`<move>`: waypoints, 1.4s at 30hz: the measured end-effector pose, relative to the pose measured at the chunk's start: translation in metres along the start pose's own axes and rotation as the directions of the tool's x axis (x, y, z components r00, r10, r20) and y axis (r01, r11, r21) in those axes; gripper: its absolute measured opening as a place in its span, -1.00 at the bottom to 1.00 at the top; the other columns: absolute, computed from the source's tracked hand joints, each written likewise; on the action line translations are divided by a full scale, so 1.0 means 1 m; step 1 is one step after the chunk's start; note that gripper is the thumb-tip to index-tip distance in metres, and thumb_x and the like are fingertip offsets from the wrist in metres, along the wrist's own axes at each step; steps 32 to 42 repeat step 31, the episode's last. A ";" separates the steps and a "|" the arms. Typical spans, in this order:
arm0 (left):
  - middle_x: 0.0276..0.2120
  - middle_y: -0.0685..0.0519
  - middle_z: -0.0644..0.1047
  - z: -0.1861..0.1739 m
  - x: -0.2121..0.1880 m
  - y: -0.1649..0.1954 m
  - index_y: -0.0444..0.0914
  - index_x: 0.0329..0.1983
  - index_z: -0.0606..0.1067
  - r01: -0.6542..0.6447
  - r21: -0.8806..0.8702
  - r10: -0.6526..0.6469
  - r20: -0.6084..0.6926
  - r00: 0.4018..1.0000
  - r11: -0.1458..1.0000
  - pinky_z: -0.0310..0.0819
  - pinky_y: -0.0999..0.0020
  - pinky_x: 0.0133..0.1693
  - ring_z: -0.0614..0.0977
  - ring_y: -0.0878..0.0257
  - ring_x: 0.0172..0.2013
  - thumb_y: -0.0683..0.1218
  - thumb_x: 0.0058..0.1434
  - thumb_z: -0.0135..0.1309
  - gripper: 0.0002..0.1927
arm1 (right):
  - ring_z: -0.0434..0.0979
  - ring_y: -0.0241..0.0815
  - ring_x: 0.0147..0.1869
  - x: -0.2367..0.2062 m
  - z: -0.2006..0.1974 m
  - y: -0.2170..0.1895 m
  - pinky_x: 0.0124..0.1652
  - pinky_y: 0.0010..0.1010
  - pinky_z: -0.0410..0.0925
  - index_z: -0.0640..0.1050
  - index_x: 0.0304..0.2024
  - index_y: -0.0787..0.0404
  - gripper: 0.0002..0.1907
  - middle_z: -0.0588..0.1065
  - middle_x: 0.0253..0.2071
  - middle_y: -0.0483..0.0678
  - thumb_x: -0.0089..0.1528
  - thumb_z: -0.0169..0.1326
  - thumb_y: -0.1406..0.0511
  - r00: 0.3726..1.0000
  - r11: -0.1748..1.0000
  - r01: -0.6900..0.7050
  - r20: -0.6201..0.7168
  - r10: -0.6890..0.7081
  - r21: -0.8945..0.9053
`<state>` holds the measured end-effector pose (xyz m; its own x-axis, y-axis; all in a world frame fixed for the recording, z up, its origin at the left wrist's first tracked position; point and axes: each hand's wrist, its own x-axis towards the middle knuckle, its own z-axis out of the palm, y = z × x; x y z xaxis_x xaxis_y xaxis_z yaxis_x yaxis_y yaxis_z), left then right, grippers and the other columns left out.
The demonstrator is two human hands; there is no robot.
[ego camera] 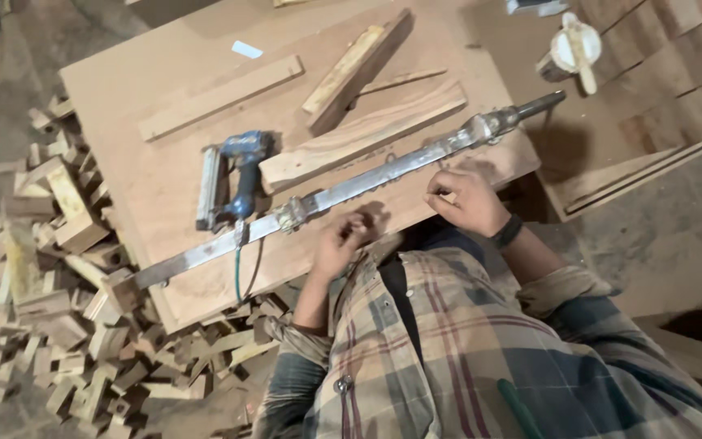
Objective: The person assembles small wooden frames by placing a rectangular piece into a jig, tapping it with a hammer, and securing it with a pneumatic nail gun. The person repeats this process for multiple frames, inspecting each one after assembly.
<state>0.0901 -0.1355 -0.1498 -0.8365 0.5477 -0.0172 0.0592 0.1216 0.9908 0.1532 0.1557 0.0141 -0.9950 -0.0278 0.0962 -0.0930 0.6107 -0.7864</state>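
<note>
A long metal bar clamp (367, 175) lies slantwise across a wooden tabletop (164, 73), its screw end (530, 107) at the upper right. My left hand (341, 242) is curled at the table's near edge, just below the bar and a clamp jaw (294, 213). My right hand (465, 199), with a dark band on its wrist, rests with bent fingers on the table edge beside the bar. Whether it holds anything is unclear. A thick plank (363, 134) lies just beyond the bar.
A blue nail gun (233, 175) with a hose lies left of the plank. More planks (221, 96) (355, 69) lie further back. Several wood offcuts (67, 284) are heaped on the floor at left. A white pot with a stick (572, 50) stands at upper right.
</note>
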 end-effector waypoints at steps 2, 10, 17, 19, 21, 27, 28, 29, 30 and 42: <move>-0.11 -0.11 0.62 -0.002 0.025 0.002 -0.33 0.02 0.56 -0.127 0.309 0.179 -0.144 0.973 0.942 0.51 0.19 -0.02 0.62 0.05 -0.08 -0.03 0.29 0.14 -0.67 | 0.65 -0.11 -0.23 0.004 -0.007 0.026 -0.20 -0.35 0.47 0.57 -0.26 0.30 -0.83 0.58 -0.32 0.04 0.22 0.21 0.30 0.996 0.996 -0.086 0.008 0.087 -0.032; -0.13 -0.20 0.57 0.028 0.129 -0.008 -0.31 -0.07 0.56 0.079 0.647 0.265 -0.417 0.870 0.758 0.40 -0.06 -0.09 0.55 -0.19 -0.11 0.05 0.27 0.10 -0.66 | 0.66 -0.06 -0.09 0.094 -0.060 0.144 -0.10 -0.32 0.50 0.55 -0.04 0.32 -0.67 0.60 -0.15 0.10 0.22 0.22 0.26 0.981 0.987 -0.152 -0.133 0.144 -0.053; -0.34 -0.05 0.59 0.056 0.167 0.011 -0.19 -0.31 0.58 0.339 0.803 0.296 -0.519 0.802 0.490 0.29 0.06 -0.23 0.58 -0.02 -0.25 0.08 0.19 0.07 -0.74 | 0.58 0.15 0.00 0.254 -0.108 0.244 0.00 -0.10 0.47 0.58 -0.03 0.26 -0.66 0.57 -0.06 0.18 0.20 0.25 0.23 0.961 0.952 -0.159 -0.263 0.088 -0.261; -0.36 -0.03 0.57 0.060 0.174 0.014 -0.19 -0.37 0.55 0.335 0.807 0.307 -0.517 0.799 0.487 0.28 0.09 -0.22 0.57 0.00 -0.25 0.06 0.18 0.09 -0.77 | 0.53 0.25 0.12 0.316 -0.113 0.272 0.10 -0.02 0.41 0.57 0.03 0.24 -0.62 0.56 0.04 0.22 0.22 0.24 0.19 0.965 0.928 -0.100 -0.262 0.003 -0.360; -0.38 -0.02 0.55 0.058 0.179 0.013 -0.19 -0.38 0.53 0.352 0.800 0.309 -0.534 0.787 0.485 0.29 0.09 -0.19 0.56 0.01 -0.26 0.06 0.20 0.12 -0.77 | 0.45 0.37 0.14 0.378 -0.114 0.295 0.12 0.04 0.34 0.45 0.18 0.39 -0.38 0.48 0.10 0.37 0.28 0.26 0.07 0.948 0.830 -0.057 -0.290 -0.129 -0.555; -0.40 -0.04 0.51 0.051 0.189 0.021 -0.20 -0.38 0.53 0.407 0.777 0.264 -0.571 0.778 0.481 0.27 0.09 -0.21 0.51 -0.01 -0.31 0.05 0.09 0.14 -0.78 | 0.38 0.41 0.24 0.483 -0.098 0.309 0.19 0.04 0.29 0.39 0.26 0.23 -0.25 0.40 0.18 0.37 0.21 0.35 -0.01 0.973 0.732 -0.224 -0.100 0.210 -0.643; -0.40 -0.04 0.51 0.050 0.192 0.022 -0.20 -0.39 0.53 0.419 0.770 0.256 -0.580 0.773 0.481 0.27 0.09 -0.21 0.51 0.00 -0.31 0.05 0.09 0.14 -0.78 | 0.37 0.40 0.24 0.496 -0.094 0.306 0.18 0.04 0.29 0.34 0.29 0.18 -0.20 0.38 0.18 0.36 0.15 0.36 0.01 0.953 0.734 -0.295 -0.129 0.275 -0.612; -0.40 -0.04 0.51 0.049 0.192 0.024 -0.20 -0.39 0.53 0.428 0.765 0.244 -0.586 0.773 0.481 0.28 0.09 -0.20 0.51 0.00 -0.32 0.05 0.09 0.15 -0.77 | 0.36 0.40 0.23 0.503 -0.094 0.304 0.18 0.04 0.28 0.29 0.33 0.13 -0.14 0.36 0.19 0.36 0.10 0.36 0.03 0.925 0.727 -0.370 -0.156 0.347 -0.578; -0.40 -0.05 0.51 0.048 0.192 0.026 -0.20 -0.39 0.53 0.430 0.764 0.231 -0.584 0.779 0.481 0.28 0.09 -0.20 0.51 0.00 -0.32 0.06 0.09 0.15 -0.77 | 0.35 0.39 0.23 0.508 -0.100 0.304 0.17 0.03 0.27 0.25 0.37 0.09 -0.07 0.35 0.19 0.35 0.05 0.37 0.06 0.886 0.710 -0.453 -0.185 0.425 -0.539; -0.35 -0.04 0.54 0.046 0.194 0.026 -0.20 -0.37 0.54 0.427 0.768 0.242 -0.582 0.776 0.478 0.28 0.10 -0.20 0.51 0.00 -0.32 0.06 0.07 0.14 -0.76 | 0.38 0.35 0.30 0.514 -0.110 0.305 0.26 -0.02 0.28 0.22 0.40 0.08 -0.05 0.36 0.24 0.30 0.04 0.36 0.06 0.868 0.729 -0.469 -0.107 0.485 -0.499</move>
